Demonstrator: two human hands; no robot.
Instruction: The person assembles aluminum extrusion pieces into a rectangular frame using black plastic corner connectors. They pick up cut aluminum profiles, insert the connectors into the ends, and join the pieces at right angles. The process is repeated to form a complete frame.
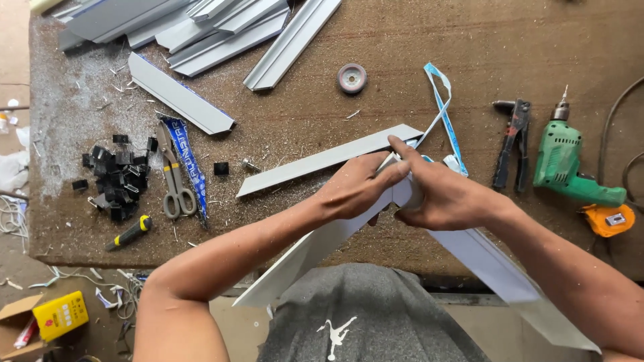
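Right between both hands [402,191]: corner of 2 white profiles [315,248], gripped.

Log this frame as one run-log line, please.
left hand and right hand: gripping mitred corner of two grey profiles | drill, scissors idle on workbench

A single head-worn camera looks almost straight down from above the person's chest onto the brown surface [416,60]. It sits close: the forearms enter from the bottom edge, the surface fills most of the frame, and a strip of floor [27,315] shows at the lower left.
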